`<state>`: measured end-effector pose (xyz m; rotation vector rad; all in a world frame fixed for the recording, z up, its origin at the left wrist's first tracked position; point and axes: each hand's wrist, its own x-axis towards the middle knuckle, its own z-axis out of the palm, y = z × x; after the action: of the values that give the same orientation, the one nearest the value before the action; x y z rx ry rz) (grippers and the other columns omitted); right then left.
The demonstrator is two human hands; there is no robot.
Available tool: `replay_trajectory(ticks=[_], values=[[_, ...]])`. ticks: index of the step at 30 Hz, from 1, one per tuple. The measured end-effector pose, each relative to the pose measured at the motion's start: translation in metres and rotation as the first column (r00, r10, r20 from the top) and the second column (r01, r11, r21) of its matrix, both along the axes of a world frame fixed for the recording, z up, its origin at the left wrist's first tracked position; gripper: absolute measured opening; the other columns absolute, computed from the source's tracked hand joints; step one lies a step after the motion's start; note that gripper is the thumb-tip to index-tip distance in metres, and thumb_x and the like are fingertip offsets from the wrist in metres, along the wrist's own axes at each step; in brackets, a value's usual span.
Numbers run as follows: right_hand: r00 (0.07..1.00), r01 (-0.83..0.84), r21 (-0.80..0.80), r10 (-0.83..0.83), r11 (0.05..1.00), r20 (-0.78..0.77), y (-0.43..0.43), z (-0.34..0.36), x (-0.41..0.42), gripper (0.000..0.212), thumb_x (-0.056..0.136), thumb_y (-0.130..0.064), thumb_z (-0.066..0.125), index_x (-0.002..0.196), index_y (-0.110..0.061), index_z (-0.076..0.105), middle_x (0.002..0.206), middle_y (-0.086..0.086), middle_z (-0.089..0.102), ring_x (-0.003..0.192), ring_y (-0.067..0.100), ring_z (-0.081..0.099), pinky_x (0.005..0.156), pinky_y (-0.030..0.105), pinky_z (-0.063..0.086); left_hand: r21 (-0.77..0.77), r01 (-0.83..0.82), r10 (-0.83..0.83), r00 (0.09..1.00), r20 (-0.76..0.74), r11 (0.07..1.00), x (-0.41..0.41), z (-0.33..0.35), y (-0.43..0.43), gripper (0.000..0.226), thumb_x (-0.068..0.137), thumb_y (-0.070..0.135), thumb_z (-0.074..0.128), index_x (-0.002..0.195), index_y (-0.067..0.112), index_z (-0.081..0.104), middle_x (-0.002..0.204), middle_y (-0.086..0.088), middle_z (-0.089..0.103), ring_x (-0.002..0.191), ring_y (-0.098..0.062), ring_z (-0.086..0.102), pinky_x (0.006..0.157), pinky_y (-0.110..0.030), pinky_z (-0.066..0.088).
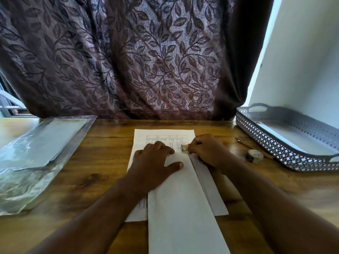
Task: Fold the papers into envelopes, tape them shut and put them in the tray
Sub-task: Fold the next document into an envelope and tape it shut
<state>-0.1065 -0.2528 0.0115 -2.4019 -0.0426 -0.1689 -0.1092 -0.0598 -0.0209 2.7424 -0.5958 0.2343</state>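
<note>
**Folded and Half Taped, Not Yet in the Tray**

Pressed the left hand (156,162) flat, fingers straight and spread, on the folded paper (183,208), a long white strip running from the near edge of view up under both hands. Pinched a small piece of tape (184,148) in the curled fingertips of the right hand (209,151), at the top of the seam, just ahead of the left thumb and touching the paper. Judged the folding of this one done and the taping barely begun: one bit of tape at the top, none seen along the seam below the right wrist. Had yet to carry it across to the tray. Had a printed sheet (161,136) lying open underneath, showing beyond the fingertips and beside the left wrist, unfolded and so counted as work left.

Found the tape roll (255,156) near the right hand on its outer side, with a thin pen-like thing (242,141) just beyond it. Farther right, well apart from that hand, the grey lattice tray (266,143); could not tell finished envelopes from bare floor inside it. Well to the left of the left hand, a clear plastic packet (36,153) holding pale sheets. All on a brown wooden table (102,162). Beyond the fingertips, a dark leaf-patterned curtain (128,61); past the tray, a plain white wall (302,61).
</note>
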Motion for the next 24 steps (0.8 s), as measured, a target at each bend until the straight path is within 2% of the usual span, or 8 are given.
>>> replay_trajectory(ticks=[3,6,10,13,17,19,21,24], values=[[0.996,-0.005,-0.094,-0.003,0.996,-0.091,0.003,0.001,0.016,0.022,0.091,-0.028,0.063,0.084,-0.010,0.073,0.082,0.006,0.068,0.077,0.018,0.060,0.073,0.035,0.052,-0.019,-0.012,0.012,1.000,-0.008,1.000,0.002,0.000,-0.001,0.061,0.089,0.071,0.046,0.138,0.036,0.047,0.145,0.011,0.045,0.134,-0.014,0.039,0.111,-0.043,0.030],[0.993,-0.002,-0.167,-0.018,0.986,-0.119,0.008,-0.001,0.024,0.021,0.090,-0.030,0.063,0.081,-0.013,0.073,0.078,0.002,0.066,0.078,0.019,0.061,0.079,0.036,0.053,-0.060,-0.022,0.021,0.999,-0.028,0.998,0.003,0.000,0.002,0.067,0.087,0.074,0.046,0.142,0.036,0.042,0.147,0.012,0.045,0.136,-0.015,0.038,0.112,-0.045,0.029],[0.999,-0.041,-0.310,0.030,0.950,-0.039,0.016,-0.004,0.026,0.028,0.093,-0.027,0.064,0.094,-0.001,0.073,0.089,0.010,0.069,0.085,0.028,0.065,0.062,0.031,0.045,-0.076,-0.033,0.031,0.999,-0.028,0.997,0.004,-0.002,0.005,0.069,0.087,0.073,0.049,0.145,0.038,0.038,0.147,0.012,0.045,0.137,-0.015,0.037,0.112,-0.045,0.028],[1.000,-0.007,-0.292,0.004,0.957,-0.010,0.015,-0.008,0.032,0.027,0.090,-0.029,0.067,0.086,-0.003,0.072,0.071,-0.003,0.059,0.075,0.023,0.062,0.053,0.027,0.039,-0.080,-0.030,0.028,0.999,-0.029,0.996,0.004,-0.002,0.005,0.069,0.087,0.072,0.050,0.146,0.039,0.037,0.148,0.012,0.044,0.139,-0.016,0.036,0.113,-0.046,0.027],[1.000,-0.015,-0.299,0.012,0.954,-0.012,0.012,-0.012,0.034,0.026,0.092,-0.031,0.066,0.087,-0.006,0.070,0.068,-0.007,0.054,0.071,0.017,0.058,0.052,0.025,0.036,-0.040,-0.018,0.016,0.999,-0.035,0.999,0.003,-0.001,0.004,0.068,0.089,0.071,0.047,0.149,0.041,0.033,0.153,0.011,0.039,0.142,-0.017,0.032,0.115,-0.046,0.025],[1.000,-0.026,-0.301,0.027,0.953,0.000,0.011,-0.011,0.033,0.027,0.094,-0.032,0.065,0.091,-0.005,0.069,0.074,-0.003,0.060,0.072,0.018,0.058,0.052,0.024,0.036,-0.003,-0.013,0.013,0.999,-0.031,1.000,0.004,0.000,0.003,0.067,0.090,0.071,0.044,0.149,0.042,0.033,0.153,0.011,0.038,0.142,-0.017,0.031,0.115,-0.047,0.025],[0.999,-0.042,-0.322,0.047,0.946,0.008,0.012,-0.011,0.032,0.032,0.095,-0.032,0.064,0.102,-0.002,0.071,0.093,0.008,0.070,0.071,0.015,0.055,0.051,0.022,0.033,0.012,-0.011,0.011,1.000,-0.027,1.000,0.004,-0.001,0.003,0.064,0.091,0.071,0.042,0.148,0.043,0.035,0.151,0.010,0.040,0.140,-0.017,0.033,0.113,-0.046,0.027],[0.998,-0.051,-0.342,0.056,0.938,0.005,0.014,-0.011,0.031,0.037,0.096,-0.033,0.063,0.108,0.002,0.069,0.111,0.016,0.070,0.067,0.011,0.048,0.050,0.019,0.029,0.029,-0.005,0.006,1.000,-0.017,1.000,0.005,-0.001,0.003,0.058,0.092,0.070,0.040,0.144,0.045,0.043,0.146,0.009,0.043,0.136,-0.017,0.036,0.111,-0.045,0.030]])
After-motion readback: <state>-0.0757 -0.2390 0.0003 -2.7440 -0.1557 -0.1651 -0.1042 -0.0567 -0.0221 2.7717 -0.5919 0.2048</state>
